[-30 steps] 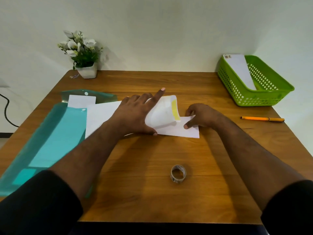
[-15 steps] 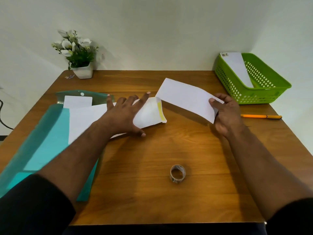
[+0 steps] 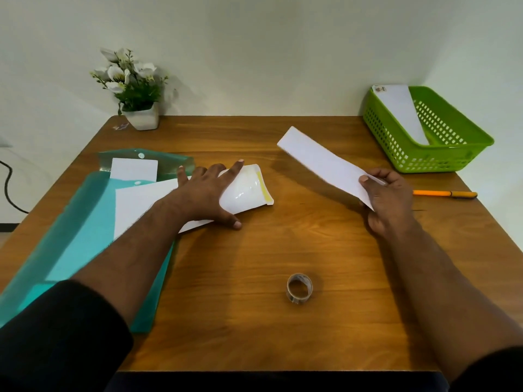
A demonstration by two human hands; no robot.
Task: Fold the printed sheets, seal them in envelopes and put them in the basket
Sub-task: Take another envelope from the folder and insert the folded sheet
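My right hand [image 3: 389, 202] grips a folded white sheet [image 3: 322, 162] by its near end and holds it above the table, slanting away to the left. My left hand [image 3: 209, 193] lies flat, fingers spread, on a white envelope [image 3: 249, 190] whose open flap with a yellow strip points right. Under the envelope lie white sheets [image 3: 138, 202] on a teal folder [image 3: 70, 236]. The green basket [image 3: 441, 159] stands at the far right with one white envelope [image 3: 402, 111] leaning inside.
A roll of clear tape [image 3: 299, 288] sits near the front middle of the wooden table [image 3: 283, 250]. An orange pen [image 3: 444, 193] lies right of my right hand. A potted white flower [image 3: 133, 91] stands at the far left corner. A black cable [image 3: 8, 188] hangs at the left.
My right hand picked the folded sheet up off the table beside the envelope and carried it to the right. My left hand stayed pressed on the envelope.
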